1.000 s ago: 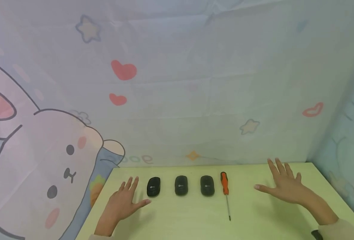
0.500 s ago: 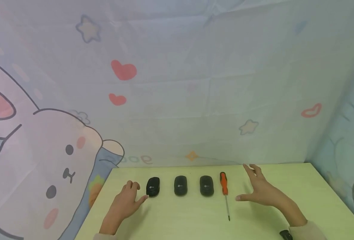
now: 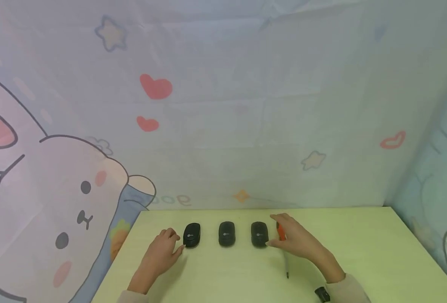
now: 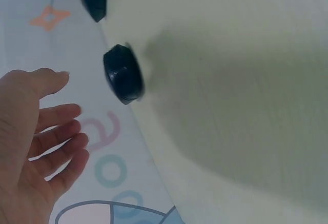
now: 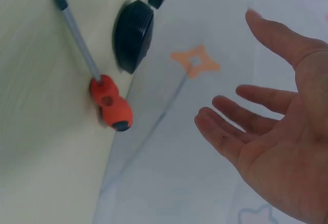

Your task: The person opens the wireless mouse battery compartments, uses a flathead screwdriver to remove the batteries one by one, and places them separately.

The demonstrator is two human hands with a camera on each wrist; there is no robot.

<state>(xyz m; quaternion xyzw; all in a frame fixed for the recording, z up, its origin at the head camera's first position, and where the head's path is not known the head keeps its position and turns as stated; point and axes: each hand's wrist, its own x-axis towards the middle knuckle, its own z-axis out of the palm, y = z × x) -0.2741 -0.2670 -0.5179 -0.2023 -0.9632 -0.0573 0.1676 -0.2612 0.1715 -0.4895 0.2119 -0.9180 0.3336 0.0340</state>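
Observation:
Three black computer mice stand in a row: a left mouse (image 3: 191, 235), a middle mouse (image 3: 227, 234) and a right mouse (image 3: 260, 235). To their right lies a screwdriver (image 3: 281, 232) with an orange and black handle, its shaft pointing to the near side. My left hand (image 3: 162, 253) is just left of the left mouse, fingers loosely bent and nothing held. Over the screwdriver hovers my right hand (image 3: 298, 238), hiding part of it in the head view. In the right wrist view the thumb and fingers are spread apart, and the screwdriver handle (image 5: 111, 103) lies away from them.
A pale yellow-green table (image 3: 223, 277) bears these things. Behind it hangs a light cloth (image 3: 223, 147) printed with a rabbit, hearts and stars, which also runs along the sides. A dark object (image 3: 322, 294) sits at the right sleeve.
My right hand has moved left from the table's right part to above the screwdriver, its fingers drawing in. My left hand's fingers have bent, and it has moved slightly closer to the left mouse.

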